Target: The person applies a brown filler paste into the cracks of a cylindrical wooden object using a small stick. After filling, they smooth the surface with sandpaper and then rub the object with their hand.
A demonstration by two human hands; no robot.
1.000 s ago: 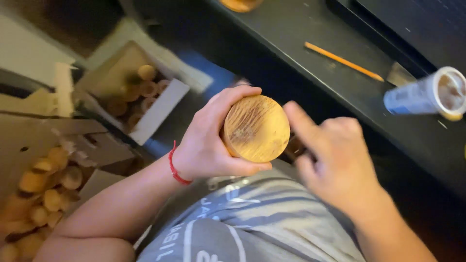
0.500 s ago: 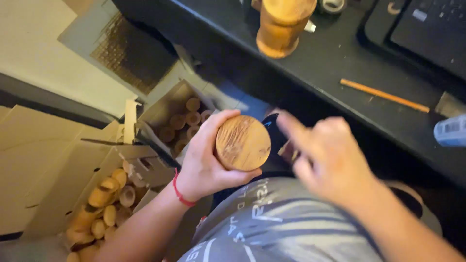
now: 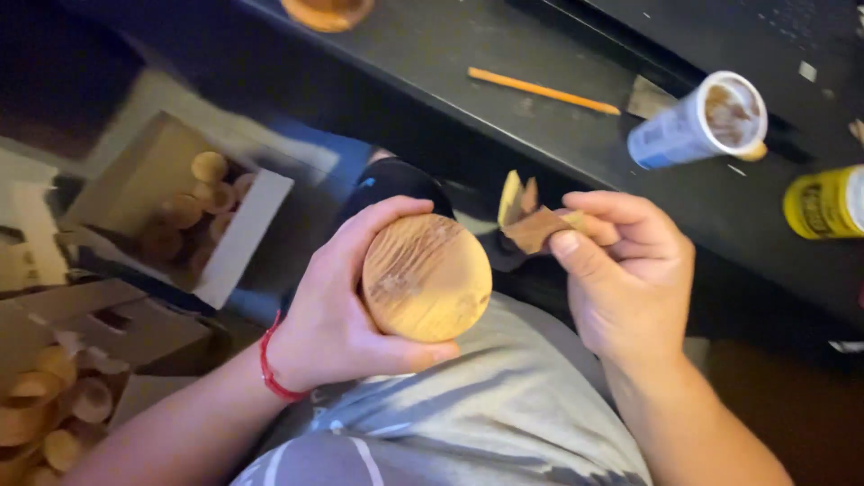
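My left hand [image 3: 346, 310] grips a round wooden cup [image 3: 427, 277] over my lap, its flat grained base turned up toward the camera. A red band sits on that wrist. To the right, my right hand [image 3: 625, 270] pinches a folded brown scrap of sandpaper [image 3: 531, 220] between thumb and fingers. The scrap is just right of the cup's rim and apart from it.
A black table [image 3: 450, 54] runs across the top with an orange pencil [image 3: 543, 90], a white-blue tube [image 3: 697, 121], a yellow container [image 3: 823, 202] and a wooden piece [image 3: 326, 13]. On the floor at left stand open cardboard boxes [image 3: 238, 243] of several wooden cups [image 3: 49, 409].
The view shifted, so the wooden piece on the table moved to the top edge. My right hand has closed from spread fingers into a pinch on the sandpaper. The cup stays in my left hand.
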